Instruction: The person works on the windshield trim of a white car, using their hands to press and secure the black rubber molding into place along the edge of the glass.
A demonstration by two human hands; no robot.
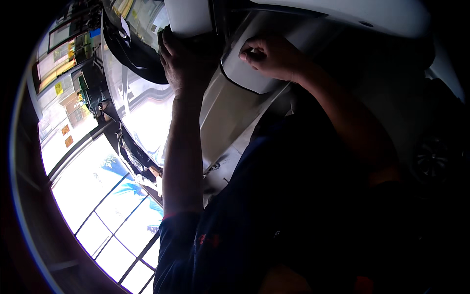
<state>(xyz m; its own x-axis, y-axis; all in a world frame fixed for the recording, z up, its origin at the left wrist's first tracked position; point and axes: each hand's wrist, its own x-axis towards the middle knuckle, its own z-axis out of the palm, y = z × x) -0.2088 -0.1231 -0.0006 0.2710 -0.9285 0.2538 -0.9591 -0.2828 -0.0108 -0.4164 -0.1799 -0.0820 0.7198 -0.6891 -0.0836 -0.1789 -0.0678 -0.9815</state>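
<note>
At the upper middle, my left hand (186,66) is raised against a car, just below a pale upright panel (190,17). Its fingers are bent and lie together around a dark part in deep shadow; what they hold cannot be made out. To its right, my right hand (271,56) is curled with thumb and fingertips brought together, in front of the silver body panel (245,68) of the car. Anything in that pinch is hidden or too small to name. Both forearms reach up from dark short sleeves.
A black side mirror (142,59) juts out left of my left hand. A white curved car part (342,12) spans the upper right. Bright gridded windows (112,230) fill the lower left. A dim wheel (432,157) shows at far right, in heavy shadow.
</note>
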